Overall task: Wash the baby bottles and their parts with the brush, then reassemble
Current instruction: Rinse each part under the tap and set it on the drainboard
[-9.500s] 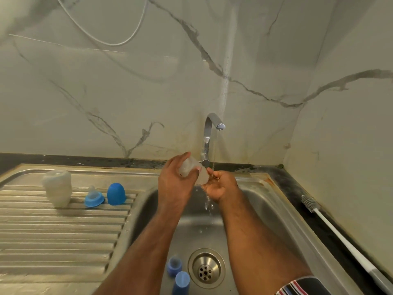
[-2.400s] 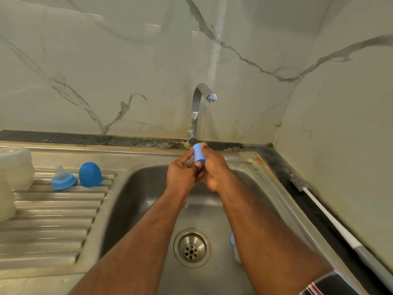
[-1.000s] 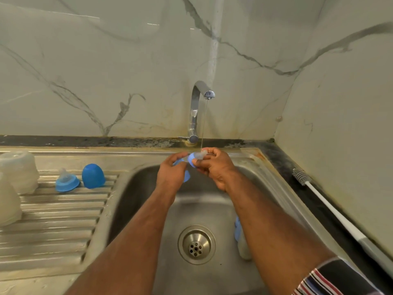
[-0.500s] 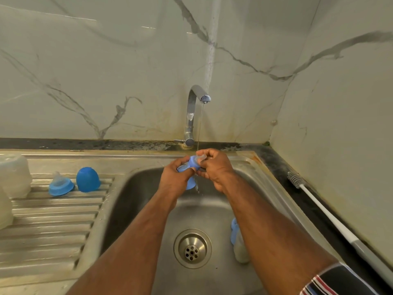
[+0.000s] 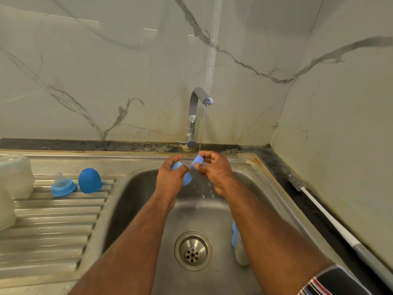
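Over the sink, under the running tap, my left hand grips a blue bottle part. My right hand pinches a second small blue part in the water stream. A bottle with a blue top lies in the basin, partly hidden by my right forearm. On the drainboard stand a blue collar with its teat, a blue cap and two upturned clear bottles. The white bottle brush lies on the right counter.
The drain strainer sits in the basin's middle. The ribbed drainboard stretches to the left. Marble walls close off the back and the right side, and a dark counter strip runs along them.
My hands have drawn slightly apart, each now holding its own blue part under the stream. The camera shifted a little.
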Available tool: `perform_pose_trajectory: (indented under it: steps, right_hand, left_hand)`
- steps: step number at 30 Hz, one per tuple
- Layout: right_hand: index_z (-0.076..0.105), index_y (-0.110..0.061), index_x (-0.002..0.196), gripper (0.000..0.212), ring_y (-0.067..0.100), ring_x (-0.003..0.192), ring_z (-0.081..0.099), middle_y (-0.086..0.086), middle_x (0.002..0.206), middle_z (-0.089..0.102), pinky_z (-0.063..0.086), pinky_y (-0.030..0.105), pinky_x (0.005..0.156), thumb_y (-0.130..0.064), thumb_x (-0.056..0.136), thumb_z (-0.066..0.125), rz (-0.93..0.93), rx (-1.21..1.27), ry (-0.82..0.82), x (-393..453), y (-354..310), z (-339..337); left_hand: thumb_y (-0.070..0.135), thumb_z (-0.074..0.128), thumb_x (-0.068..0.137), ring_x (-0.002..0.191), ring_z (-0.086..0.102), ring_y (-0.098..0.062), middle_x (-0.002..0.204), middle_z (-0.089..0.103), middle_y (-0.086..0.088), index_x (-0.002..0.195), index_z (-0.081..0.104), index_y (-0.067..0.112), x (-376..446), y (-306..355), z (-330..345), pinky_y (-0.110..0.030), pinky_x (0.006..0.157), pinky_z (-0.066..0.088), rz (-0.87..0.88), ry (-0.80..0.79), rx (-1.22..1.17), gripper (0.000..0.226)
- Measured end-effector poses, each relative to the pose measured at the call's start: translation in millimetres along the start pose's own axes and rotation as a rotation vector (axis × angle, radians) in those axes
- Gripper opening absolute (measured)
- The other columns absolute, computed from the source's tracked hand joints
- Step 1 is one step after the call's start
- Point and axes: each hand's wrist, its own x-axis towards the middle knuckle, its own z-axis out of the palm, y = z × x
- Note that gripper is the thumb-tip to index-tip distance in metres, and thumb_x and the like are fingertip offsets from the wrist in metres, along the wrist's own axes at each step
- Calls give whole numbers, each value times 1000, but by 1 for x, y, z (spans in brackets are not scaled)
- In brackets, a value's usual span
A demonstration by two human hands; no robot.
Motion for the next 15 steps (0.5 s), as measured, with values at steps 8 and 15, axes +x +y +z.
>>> perform_pose_trajectory:
  steps: [8,15]
  right_hand:
    - [59,-19,122,44,17,103,66,-2,114,67,58,33,89,-1,85,75,-38,-52,-5,-7,1,-1]
    - [52,-18,134,63,21,115,62,1,129,63,56,32,94,-7,80,82,-152,-188,-7,-10,6,3]
  left_hand:
    - [23,80,87,99,66,-25,111,66,-8,118,62,19,0,0,2,-40,84,61,-2,7,0,36]
    - [20,83,84,87,63,-13,97,66,5,102,61,26,-1,1,-1,-27,77,56,98,44,46,29]
